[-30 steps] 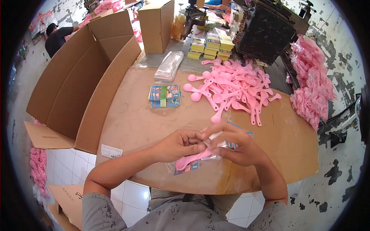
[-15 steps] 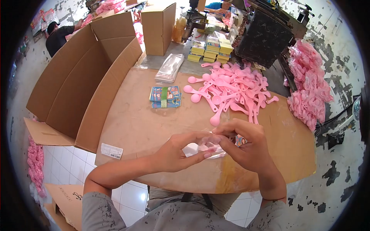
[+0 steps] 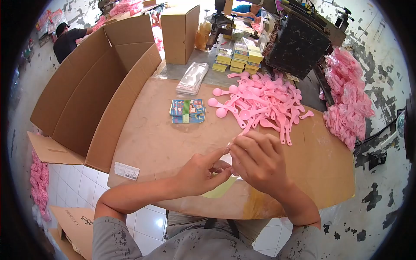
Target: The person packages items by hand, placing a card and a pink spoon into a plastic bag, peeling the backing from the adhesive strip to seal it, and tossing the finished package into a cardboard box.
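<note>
My left hand [image 3: 200,174] pinches the edge of a clear plastic bag [image 3: 226,160], low over the front of the table. My right hand [image 3: 259,162] meets it from the right, its fingers closed at the bag's upper edge; what lies between those fingertips is mostly hidden. A pale yellow-green sheet [image 3: 220,189] shows beneath my hands. Beyond them is a heap of pink measuring spoons [image 3: 264,97]. To its left lies a banded bundle of blue printed cards [image 3: 187,111], with a stack of clear bags [image 3: 192,79] behind it.
A large open carton [image 3: 86,86] stands at the left, and an upright box [image 3: 178,37] at the back. Stacks of cards [image 3: 239,56] sit near a black machine [image 3: 297,43]. Bagged pink items [image 3: 346,95] hang at the right. Two other people are in the background.
My right hand has turned and its fingers have closed over the bag's edge. The yellow-green sheet now shows below my hands. A spoon near my right hand is partly covered.
</note>
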Available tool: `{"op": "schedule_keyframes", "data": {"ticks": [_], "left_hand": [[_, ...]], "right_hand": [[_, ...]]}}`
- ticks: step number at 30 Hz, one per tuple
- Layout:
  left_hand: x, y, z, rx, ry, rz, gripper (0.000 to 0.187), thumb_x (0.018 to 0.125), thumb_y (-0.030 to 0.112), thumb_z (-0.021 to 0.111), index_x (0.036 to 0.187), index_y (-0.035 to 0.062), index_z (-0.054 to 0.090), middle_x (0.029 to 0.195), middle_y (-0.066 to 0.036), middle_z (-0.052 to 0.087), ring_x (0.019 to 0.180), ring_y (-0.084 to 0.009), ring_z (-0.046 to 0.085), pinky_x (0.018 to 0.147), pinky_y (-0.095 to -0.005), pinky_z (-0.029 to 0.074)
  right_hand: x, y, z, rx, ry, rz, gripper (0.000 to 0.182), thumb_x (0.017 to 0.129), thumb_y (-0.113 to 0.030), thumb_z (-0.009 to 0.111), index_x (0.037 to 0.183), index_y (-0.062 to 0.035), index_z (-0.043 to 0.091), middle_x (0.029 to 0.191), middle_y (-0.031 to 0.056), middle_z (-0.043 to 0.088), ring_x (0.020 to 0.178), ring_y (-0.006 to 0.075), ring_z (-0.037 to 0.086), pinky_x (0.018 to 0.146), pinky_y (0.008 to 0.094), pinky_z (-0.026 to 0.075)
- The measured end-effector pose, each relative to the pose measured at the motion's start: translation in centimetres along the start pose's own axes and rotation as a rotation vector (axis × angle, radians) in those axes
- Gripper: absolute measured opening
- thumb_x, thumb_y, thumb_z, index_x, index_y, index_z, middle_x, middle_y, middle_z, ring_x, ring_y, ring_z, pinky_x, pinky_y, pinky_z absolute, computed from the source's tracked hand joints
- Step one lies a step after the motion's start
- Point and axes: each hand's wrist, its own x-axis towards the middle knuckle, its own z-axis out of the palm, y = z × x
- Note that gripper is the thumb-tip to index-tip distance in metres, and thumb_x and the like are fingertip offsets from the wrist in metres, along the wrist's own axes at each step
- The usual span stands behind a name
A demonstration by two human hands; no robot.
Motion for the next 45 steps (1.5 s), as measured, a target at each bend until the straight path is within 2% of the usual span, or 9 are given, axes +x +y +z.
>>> {"op": "schedule_keyframes", "data": {"ticks": [7,12,13,15,19,23,26,32,45], "left_hand": [[0.3,-1.4,0.2,0.196,-0.069,0.078,0.052,0.1,0.008,0.066,0.149,0.0016,0.049,0.105,-0.01,0.08,0.086,-0.0174,0.078,0.073,-0.0324,0.061],[1.1,-1.6,-0.4,-0.352,-0.133,-0.177,0.043,0.106,0.007,0.058,0.148,0.0015,0.051,0.115,-0.017,0.077,0.103,-0.0141,0.073,0.093,-0.0312,0.057],[1.2,-1.5,-0.5,-0.371,-0.149,-0.203,0.041,0.107,0.007,0.057,0.148,0.001,0.051,0.116,-0.018,0.077,0.106,-0.0142,0.071,0.095,-0.0312,0.056],[1.3,-1.2,-1.0,-0.409,-0.181,-0.253,0.039,0.109,0.008,0.055,0.147,0.0,0.052,0.12,-0.019,0.075,0.112,-0.0145,0.069,0.099,-0.0313,0.055],[1.7,-1.3,-0.8,-0.465,-0.157,-0.27,0.038,0.108,0.009,0.057,0.144,-0.0022,0.054,0.121,-0.017,0.075,0.113,-0.0149,0.069,0.1,-0.0311,0.054],[1.8,-2.4,-0.6,-0.454,-0.099,-0.263,0.032,0.107,0.011,0.059,0.136,-0.0023,0.06,0.122,-0.015,0.075,0.116,-0.016,0.068,0.101,-0.0314,0.054],[1.9,-2.2,-0.2,-0.473,-0.066,-0.313,0.029,0.107,0.01,0.061,0.132,-0.0031,0.063,0.123,-0.013,0.074,0.119,-0.0169,0.067,0.103,-0.032,0.054],[1.9,-3.1,0.1,-0.481,-0.051,-0.287,0.03,0.106,0.011,0.063,0.131,-0.0059,0.064,0.117,-0.011,0.075,0.109,-0.0126,0.07,0.091,-0.0267,0.058],[1.6,-4.5,-0.1,-0.335,0.127,-0.191,0.023,0.103,0.008,0.067,0.121,-0.0057,0.071,0.107,-0.011,0.078,0.093,-0.0126,0.074,0.08,-0.0257,0.061]], "right_hand": [[-0.3,1.6,0.5,0.137,-0.037,0.234,0.018,0.08,-0.006,0.068,0.097,-0.0041,0.062,0.099,0.0082,0.059,0.092,0.0221,0.059,0.083,0.0385,0.045],[-5.0,7.6,-6.4,1.187,-0.324,0.917,0.004,0.097,-0.001,0.057,0.101,-0.003,0.058,0.083,0.0077,0.057,0.074,0.0187,0.058,0.068,0.0317,0.047],[-9.8,10.8,-7.5,1.564,-0.179,0.822,0.006,0.1,-0.002,0.054,0.104,-0.0022,0.06,0.081,0.006,0.058,0.073,0.0171,0.06,0.067,0.0305,0.049],[-15.6,15.1,-8.6,1.656,0.006,0.843,0.014,0.102,-0.001,0.052,0.113,-0.0009,0.061,0.084,0.0067,0.061,0.079,0.0177,0.063,0.072,0.0308,0.051],[-19.1,18.1,-10.9,0.501,0.078,1.241,0.041,0.097,0.004,0.053,0.138,0.0007,0.055,0.109,0.0167,0.071,0.108,0.0271,0.072,0.093,0.0372,0.055],[-26.1,18.7,-9.1,-0.362,-0.193,0.979,0.059,0.089,0.007,0.061,0.146,-0.0008,0.051,0.141,0.0179,0.057,0.129,0.0309,0.058,0.109,0.0427,0.047],[-19.0,14.0,-8.6,-0.311,-0.114,0.918,0.044,0.091,0.002,0.059,0.136,-0.0008,0.06,0.134,0.0167,0.063,0.118,0.0288,0.063,0.101,0.0418,0.05],[-8.5,4.7,-2.2,0.934,-0.308,0.813,0.04,0.091,-0.017,0.078,0.128,-0.004,0.068,0.105,0.0072,0.072,0.094,0.0155,0.067,0.082,0.0327,0.054],[-7.1,2.8,3.9,1.439,-0.188,1.011,0.018,0.098,-0.004,0.07,0.115,0.0024,0.072,0.101,0.0022,0.071,0.09,0.0072,0.065,0.079,0.0249,0.053]]}}
